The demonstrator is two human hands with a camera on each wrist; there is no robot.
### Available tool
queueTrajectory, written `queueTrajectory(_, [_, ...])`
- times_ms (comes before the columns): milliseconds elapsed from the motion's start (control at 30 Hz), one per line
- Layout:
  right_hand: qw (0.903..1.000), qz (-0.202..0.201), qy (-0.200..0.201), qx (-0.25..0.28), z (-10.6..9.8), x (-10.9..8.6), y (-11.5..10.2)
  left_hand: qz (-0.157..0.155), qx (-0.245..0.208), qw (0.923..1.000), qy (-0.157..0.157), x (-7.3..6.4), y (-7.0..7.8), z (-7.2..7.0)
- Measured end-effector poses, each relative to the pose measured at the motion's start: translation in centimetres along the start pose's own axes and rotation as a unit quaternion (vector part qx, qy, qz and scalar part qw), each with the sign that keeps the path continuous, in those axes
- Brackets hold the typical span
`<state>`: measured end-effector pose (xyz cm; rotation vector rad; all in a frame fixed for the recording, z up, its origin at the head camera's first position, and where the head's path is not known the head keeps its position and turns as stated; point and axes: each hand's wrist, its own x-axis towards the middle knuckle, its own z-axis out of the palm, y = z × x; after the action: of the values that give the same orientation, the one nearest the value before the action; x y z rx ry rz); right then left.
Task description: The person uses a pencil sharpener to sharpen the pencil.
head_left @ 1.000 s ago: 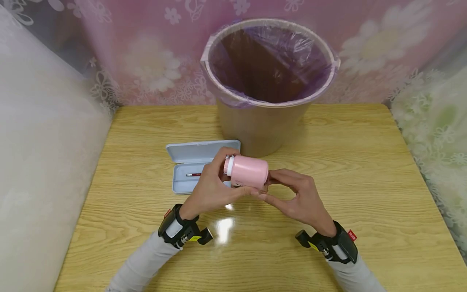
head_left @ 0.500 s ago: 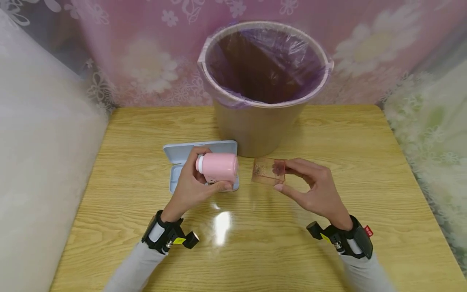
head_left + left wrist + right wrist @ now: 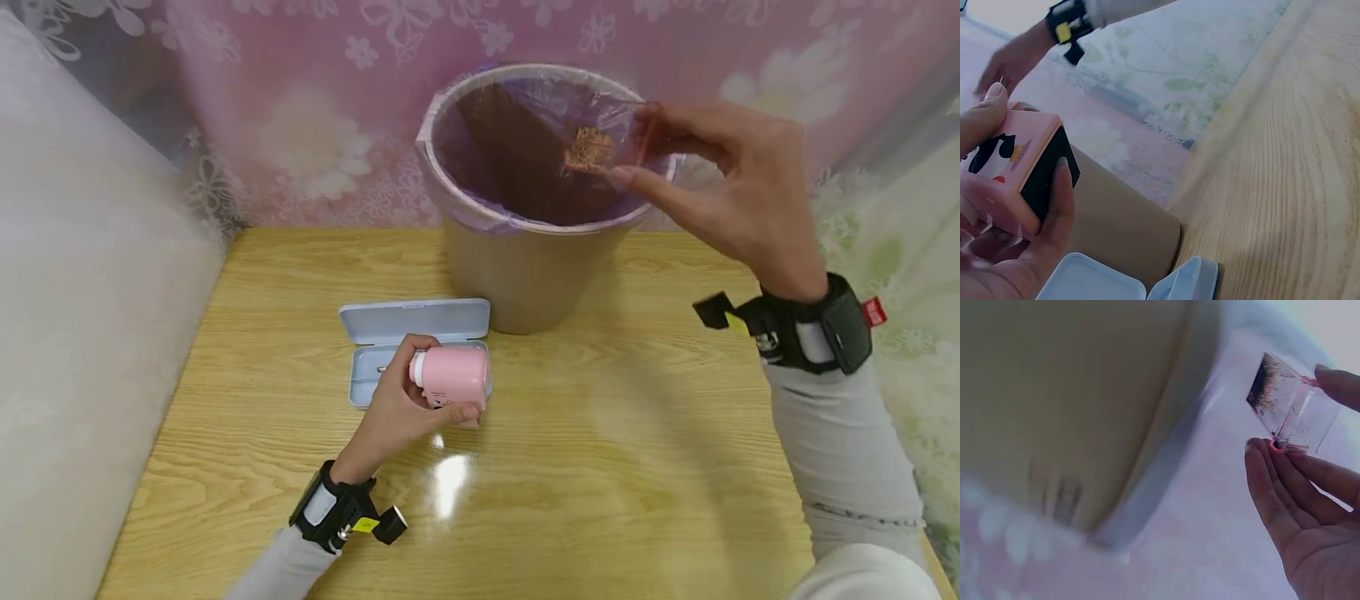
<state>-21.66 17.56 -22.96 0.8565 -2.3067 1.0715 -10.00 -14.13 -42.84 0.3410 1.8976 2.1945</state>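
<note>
My left hand grips a pink pencil sharpener with a white collar, lying on its side above the pencil case. In the left wrist view, the sharpener shows a cartoon print and a dark end, which a finger touches. High at the right, my right hand pinches a clear shavings box between thumb and fingers. The box is tilted over the mouth of the trash can. Pencil shavings lie inside its far end.
A pale blue pencil case lies open in front of the can, partly covered by my left hand; a pen tip shows in it. A purple bag lines the can. Floral curtains hang behind the wooden table.
The shavings box came apart from the sharpener. My right hand carried it right, then up and forward over the can. My left hand moved left with the sharpener, then slightly nearer me.
</note>
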Motion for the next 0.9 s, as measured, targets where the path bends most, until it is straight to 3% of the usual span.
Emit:
queueTrajectory(67, [0.9915, -0.008, -0.041, -0.123, 0.2, 2.1, 1.5, -0.003, 0.001, 1.0, -0.006, -0.1, -0.2, 0.0])
queueTrajectory(167, [0.967, 0.0, -0.113, -0.228, 0.8, 4.6, 3.5, -0.008, -0.001, 0.9998, -0.016, -0.2, -0.3, 0.1])
queueTrajectory(267, [0.9418, -0.021, -0.179, -0.284, 1.5, 6.2, 4.7, -0.01, 0.002, 0.9998, -0.02, -0.3, -0.3, 0.0])
queueTrajectory(333, [0.9269, -0.055, -0.203, -0.311, 1.8, 6.8, 5.1, -0.011, -0.001, 0.9997, -0.022, -0.4, -0.4, -0.1])
queueTrajectory(433, [0.9044, -0.131, -0.22, -0.341, 2.1, 7.0, 5.3, -0.011, -0.007, 0.9996, -0.025, -0.5, -0.4, -0.2])
queueTrajectory(533, [0.8708, -0.207, -0.236, -0.378, 2.1, 6.6, 5.3, -0.009, -0.009, 0.9996, -0.027, -0.4, -0.4, -0.1])
queueTrajectory(633, [0.8471, -0.246, -0.252, -0.398, 2.2, 6.2, 5.1, -0.012, -0.01, 0.9996, -0.025, -0.4, -0.5, -0.1])
queueTrajectory(700, [0.8393, -0.259, -0.256, -0.403, 2.3, 6.2, 5.1, -0.017, -0.012, 0.9995, -0.024, -0.3, -0.5, 0.0])
queueTrajectory(900, [0.8332, -0.303, -0.228, -0.402, 2.2, 6.2, 5.4, -0.02, 0.0, 0.9995, -0.024, -0.3, -0.7, 0.1])
